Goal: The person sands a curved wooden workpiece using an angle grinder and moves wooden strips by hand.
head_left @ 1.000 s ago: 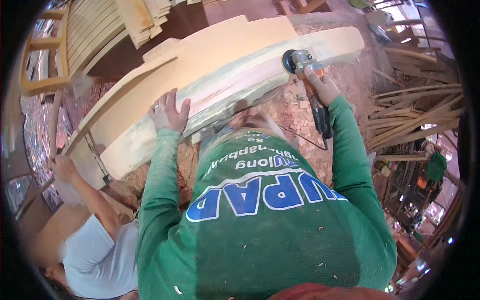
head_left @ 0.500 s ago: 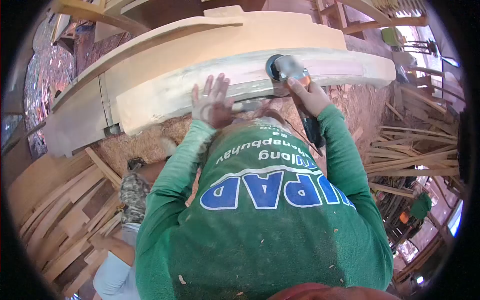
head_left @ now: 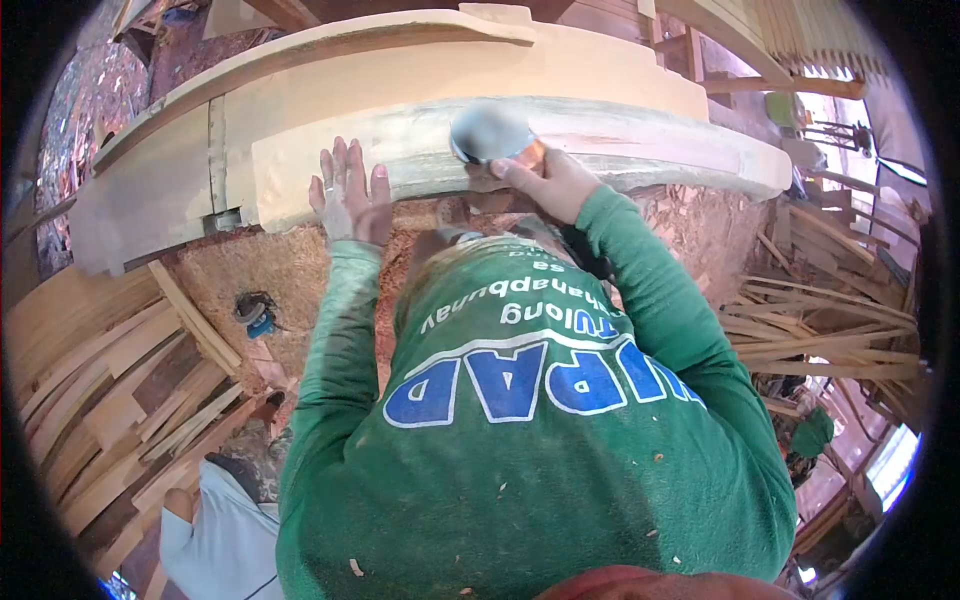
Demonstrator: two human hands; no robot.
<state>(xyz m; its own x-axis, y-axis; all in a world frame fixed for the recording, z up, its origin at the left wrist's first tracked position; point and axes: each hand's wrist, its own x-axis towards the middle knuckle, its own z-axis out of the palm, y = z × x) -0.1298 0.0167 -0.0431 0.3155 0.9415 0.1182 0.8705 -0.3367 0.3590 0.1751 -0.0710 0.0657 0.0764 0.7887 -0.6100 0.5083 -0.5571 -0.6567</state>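
Observation:
A long curved wooden piece with a greyish sanded face lies across a larger board in front of me. My right hand is wrapped round an angle grinder, whose blurred head rests over the middle of the curved piece. The grinder's rear handle is mostly hidden behind my hand and sleeve. Farther left, my left hand lies with fingers outstretched on the near edge of the same piece, holding nothing.
Thin wood offcuts are heaped at the right and left. Sawdust covers the ground, where a small blue-and-black object lies. A person in a pale shirt is at the lower left.
The grinder and my right hand have moved left along the curved piece. My left hand has also shifted left. The person at the lower left has moved lower in view.

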